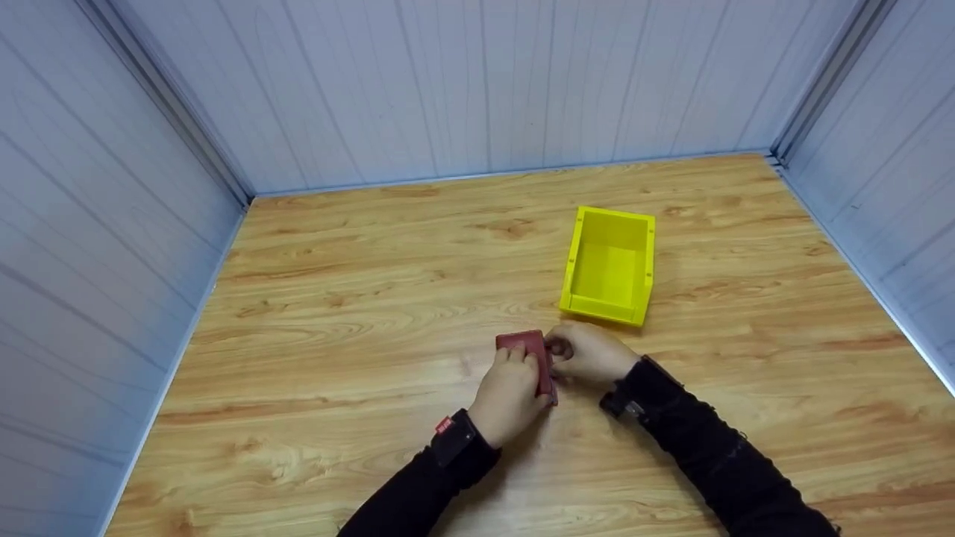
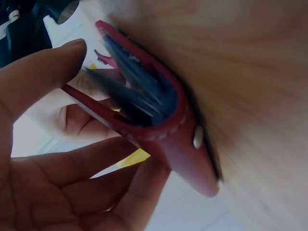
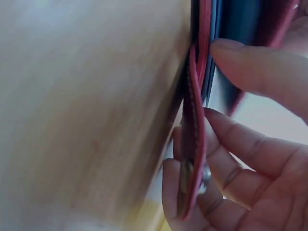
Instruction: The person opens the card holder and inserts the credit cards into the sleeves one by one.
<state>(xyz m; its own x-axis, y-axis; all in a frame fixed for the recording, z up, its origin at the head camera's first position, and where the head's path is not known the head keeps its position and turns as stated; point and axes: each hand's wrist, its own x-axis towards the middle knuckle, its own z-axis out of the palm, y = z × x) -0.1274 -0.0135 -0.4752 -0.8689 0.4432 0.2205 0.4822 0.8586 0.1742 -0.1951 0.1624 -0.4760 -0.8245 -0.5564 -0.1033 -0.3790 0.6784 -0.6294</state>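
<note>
A dark red card wallet [image 1: 534, 344] lies on the wooden table, partly open. Dark blue leaves [image 2: 139, 79] fan out between its covers in the left wrist view. My left hand [image 1: 506, 395] grips the upper cover, fingers spread over its outside and thumb near its edge. From the right, my right hand [image 1: 593, 354] holds the wallet's open side. A stitched strap [image 3: 196, 120] with a metal snap [image 3: 206, 179] hangs in front of the right hand's curled fingers in the right wrist view, while the thumb touches the leaves' edge.
A yellow open-topped bin [image 1: 603, 307] stands on the table [image 1: 336, 298] beyond my right hand. White panel walls [image 1: 485, 89] enclose the back and both sides of the table.
</note>
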